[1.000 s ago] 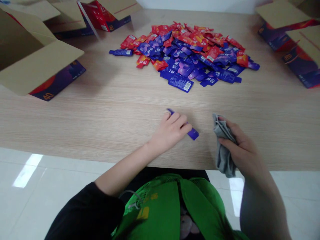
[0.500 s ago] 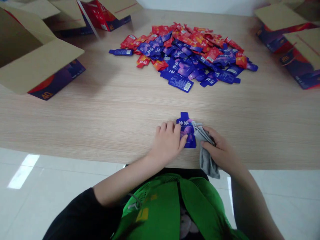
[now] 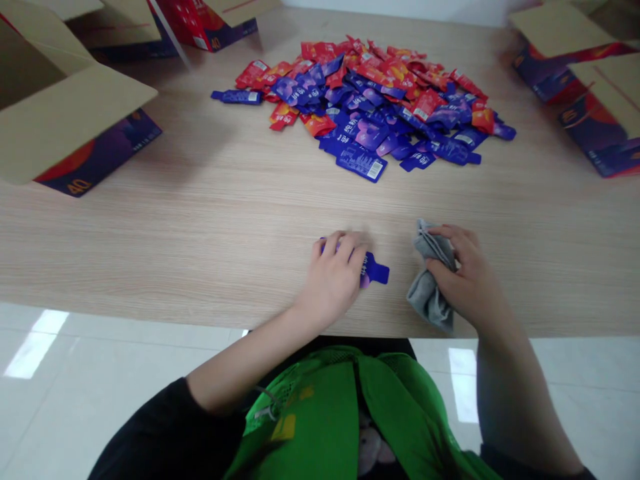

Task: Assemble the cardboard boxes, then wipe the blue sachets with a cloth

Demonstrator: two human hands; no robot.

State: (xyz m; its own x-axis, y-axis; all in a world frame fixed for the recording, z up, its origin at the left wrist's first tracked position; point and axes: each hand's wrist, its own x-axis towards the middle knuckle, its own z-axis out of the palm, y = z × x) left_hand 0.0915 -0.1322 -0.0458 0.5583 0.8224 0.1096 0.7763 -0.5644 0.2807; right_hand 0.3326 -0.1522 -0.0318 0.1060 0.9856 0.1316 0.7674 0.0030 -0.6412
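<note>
My left hand (image 3: 334, 275) lies palm down on a blue pouch (image 3: 374, 271) flat on the wooden table (image 3: 200, 220) near its front edge; the fingers cover most of the pouch and only its right end with the narrow spout shows. My right hand (image 3: 467, 280) grips a crumpled grey cloth (image 3: 428, 287) a short way to the right of the pouch, apart from it. A big heap of red and blue pouches (image 3: 375, 100) lies further back in the middle of the table.
An open cardboard box (image 3: 65, 127) with a purple printed side stands at the left. More open boxes (image 3: 200, 23) sit at the back left and boxes (image 3: 595, 87) at the right edge. White glossy floor shows below the table's front edge.
Half a second ago the cloth touched the pouch, which pointed away from me. The pouch now lies sideways under my left hand, and my right hand has pulled the cloth away to the right.
</note>
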